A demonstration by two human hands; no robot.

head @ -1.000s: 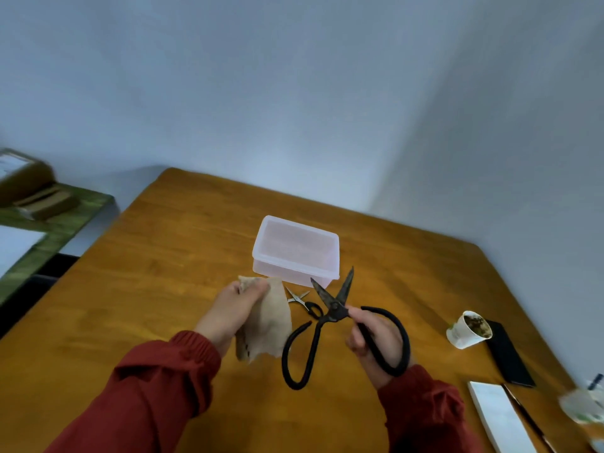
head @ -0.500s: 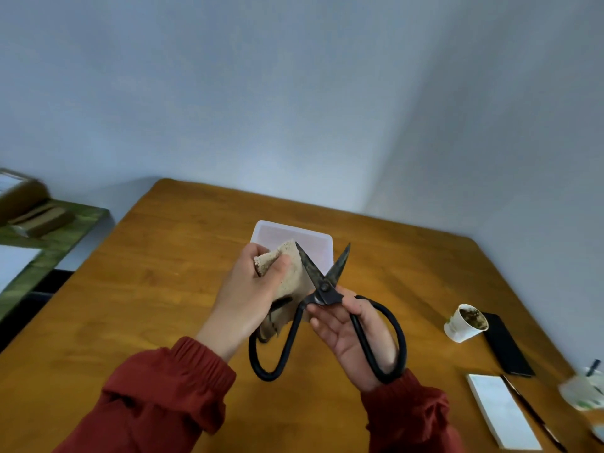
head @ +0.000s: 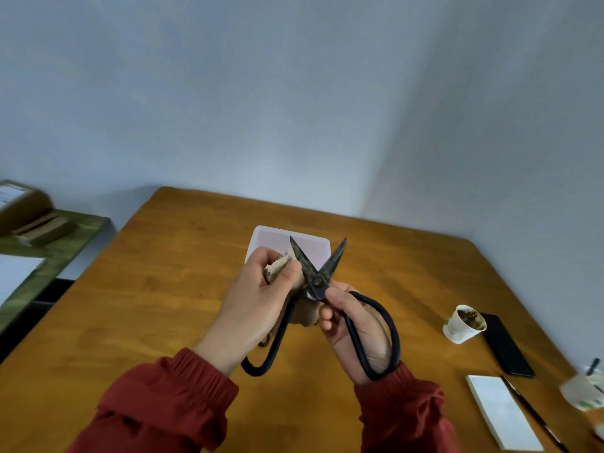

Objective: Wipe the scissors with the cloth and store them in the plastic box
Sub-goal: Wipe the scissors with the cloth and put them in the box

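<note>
The left hand [head: 258, 302] pinches the bunched cloth [head: 277, 268] between thumb and fingers and presses it against the outer face of the left blade. The right hand [head: 358, 325] curls round one black handle loop of the scissors [head: 316, 282], with its forefinger up near the pivot. The scissors are in the air above the desk [head: 163, 289], blades spread in a V, tips pointing away over the plastic box [head: 261, 235]. To wipe well, I judge the cloth should run from pivot to tip along the flat, fingertips behind the cutting edge, while the right hand braces the blades apart. The box sits just beyond the hands; what shows of its inside looks empty, though its near part is hidden. Well off to the right, a paper cup [head: 464, 323] holds brown residue.
</note>
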